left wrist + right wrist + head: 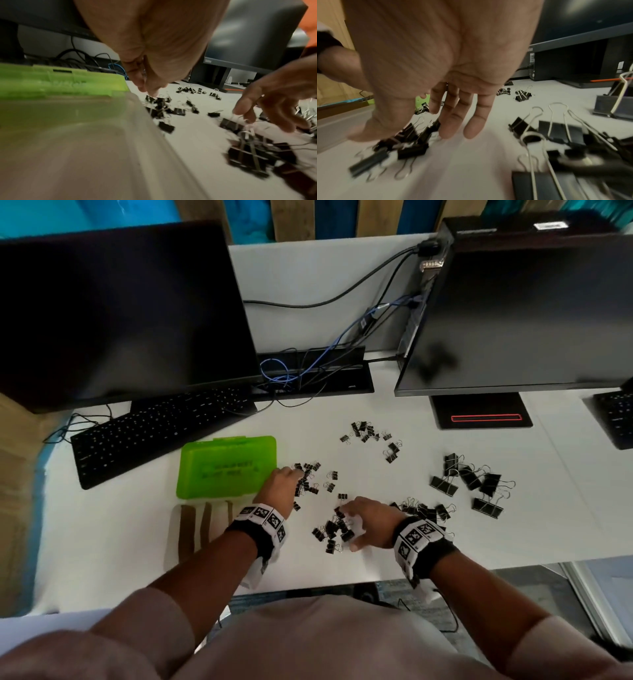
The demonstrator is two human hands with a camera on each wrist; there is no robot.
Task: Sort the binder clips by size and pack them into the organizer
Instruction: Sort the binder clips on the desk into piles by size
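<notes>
Both forearms reach out over the white desk [428,529] from the near edge, each wrist strapped with a marker-printed band. Right hand [368,520] hovers palm down, fingers [471,121] straight and spread, over a loose heap of medium binder clips [334,530]; it holds nothing. Left hand [279,486] reaches to a cluster of small binder clips [306,479], fingertips bunched together at the top of that cluster; blur prevents telling whether a clip is actually pinched.

Organizer [227,465]: green, lid closed, lying just left of the left hand, beside a black keyboard [154,433]. Large binder clips [471,482] lie grouped well to the right. Another small group [371,436] sits farther back. More clips are piled just right of the right wrist [424,510]. Two dark monitors stand at the rear [113,313].
</notes>
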